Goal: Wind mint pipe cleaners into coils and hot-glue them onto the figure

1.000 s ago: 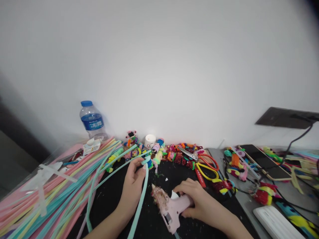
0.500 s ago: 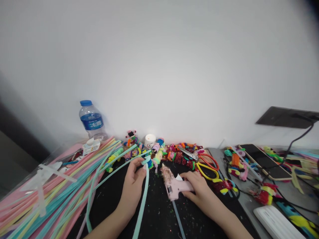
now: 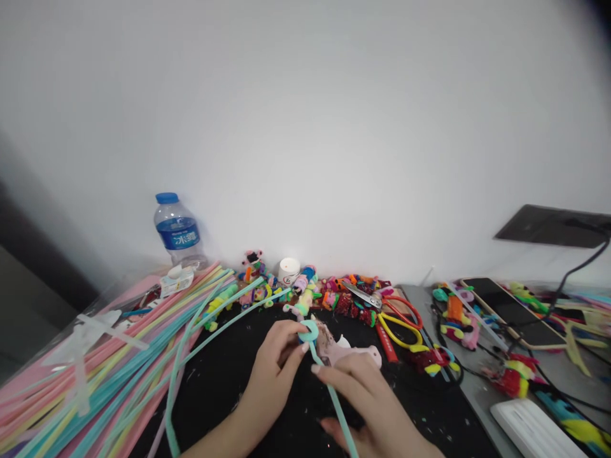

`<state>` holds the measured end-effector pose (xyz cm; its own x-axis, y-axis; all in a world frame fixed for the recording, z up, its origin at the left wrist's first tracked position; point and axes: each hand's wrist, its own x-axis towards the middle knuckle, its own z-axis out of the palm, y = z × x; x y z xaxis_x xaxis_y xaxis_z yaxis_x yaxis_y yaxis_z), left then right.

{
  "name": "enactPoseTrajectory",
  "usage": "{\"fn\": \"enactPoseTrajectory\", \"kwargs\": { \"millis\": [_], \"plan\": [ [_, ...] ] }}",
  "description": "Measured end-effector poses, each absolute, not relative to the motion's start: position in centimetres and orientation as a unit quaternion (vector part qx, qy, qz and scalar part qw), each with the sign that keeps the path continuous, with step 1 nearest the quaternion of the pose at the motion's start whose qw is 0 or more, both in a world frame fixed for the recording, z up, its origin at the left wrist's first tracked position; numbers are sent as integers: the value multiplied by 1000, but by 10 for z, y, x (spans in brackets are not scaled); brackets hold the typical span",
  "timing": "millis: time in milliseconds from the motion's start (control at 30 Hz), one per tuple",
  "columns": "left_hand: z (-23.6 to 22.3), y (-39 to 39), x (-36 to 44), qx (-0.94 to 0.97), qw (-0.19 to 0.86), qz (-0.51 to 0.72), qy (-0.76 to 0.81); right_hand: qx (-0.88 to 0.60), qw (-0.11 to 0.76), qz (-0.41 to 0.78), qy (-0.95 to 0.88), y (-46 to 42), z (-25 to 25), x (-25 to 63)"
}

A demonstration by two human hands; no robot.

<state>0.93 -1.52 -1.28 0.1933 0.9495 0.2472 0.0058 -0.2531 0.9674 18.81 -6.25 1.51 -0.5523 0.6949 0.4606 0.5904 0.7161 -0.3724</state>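
My left hand [image 3: 274,369] pinches a mint-green pipe cleaner [image 3: 310,330] by its coiled end, with a bit of blue showing beneath the coil. The straight tail runs down toward the lower edge between my hands. My right hand [image 3: 370,397] is beside that tail, its index finger and thumb apart, the fingertip close to the strand; contact is unclear. Just beyond it, a pink glue gun [image 3: 351,355] lies on the black mat [image 3: 214,394], partly covered by my fingers. Scissors [image 3: 398,318] with red and yellow handles rest behind it on the right.
Pipe cleaners in many colours [image 3: 124,369] spread over the left side. A water bottle [image 3: 177,232] and a white cup [image 3: 288,271] stand near the wall. Small fuzzy figures [image 3: 346,304] line the back. To the right are a phone [image 3: 513,312], black cables and a white box [image 3: 532,426].
My right hand has let go of the glue gun, which now lies on the mat, and moved to the pipe cleaner's tail. My left hand has shifted right with the coil.
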Motion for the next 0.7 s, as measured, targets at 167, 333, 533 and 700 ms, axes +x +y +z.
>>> {"fn": "enactPoseTrajectory", "kwargs": {
  "millis": [167, 333, 533, 700],
  "plan": [
    [-13, -18, 11, 639, 481, 469, 375, -341, 393, 57, -852, -66, 7, 182],
    [-10, -18, 11, 599, 546, 451, 373, -404, 460, 73, -788, -67, 13, 187],
    [-8, -17, 13, 535, 643, 440, 327, -439, 480, 66, -757, -68, 14, 188],
    [-7, -17, 13, 485, 704, 426, 298, -453, 483, 68, -746, -65, 12, 192]
  ]
}}
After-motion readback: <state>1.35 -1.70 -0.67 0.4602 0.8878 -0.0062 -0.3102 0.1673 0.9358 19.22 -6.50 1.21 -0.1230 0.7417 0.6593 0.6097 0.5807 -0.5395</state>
